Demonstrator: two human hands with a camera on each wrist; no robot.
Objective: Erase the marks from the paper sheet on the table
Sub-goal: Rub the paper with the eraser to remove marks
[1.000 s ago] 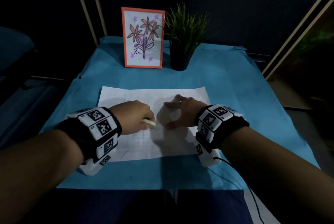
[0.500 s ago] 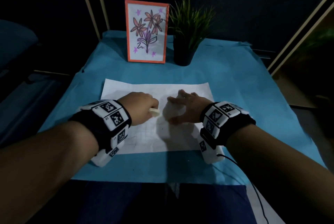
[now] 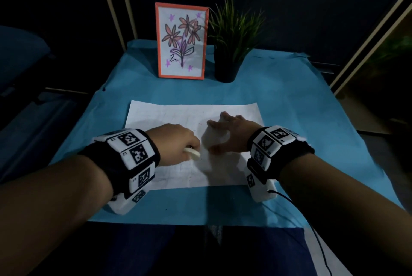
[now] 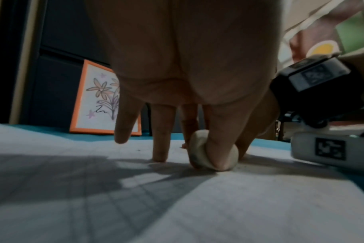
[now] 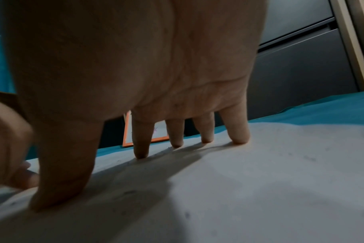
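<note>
A white paper sheet [image 3: 169,115] with faint pencil grid lines lies flat on the blue-covered table [image 3: 289,102]. My left hand [image 3: 178,144] pinches a small white eraser [image 3: 193,153] between thumb and fingers, its lower edge pressed on the paper [image 4: 239,205] near the sheet's middle. The eraser [image 4: 199,151] shows grey smudges in the left wrist view. My right hand [image 3: 231,135] lies just right of it, fingers spread and straight, fingertips [image 5: 239,139] and thumb pressing the sheet [image 5: 280,180] down. Dark crumbs dot the paper there.
An orange-framed flower drawing [image 3: 181,40] and a potted green plant [image 3: 229,37] in a black pot stand at the table's far edge. A black cable [image 3: 316,238] runs from my right wrist unit off the near right corner. Dark floor surrounds the table.
The eraser in my left hand has shifted slightly across the middle of the sheet. My right hand stays pressed on the paper. The head view has drifted a little.
</note>
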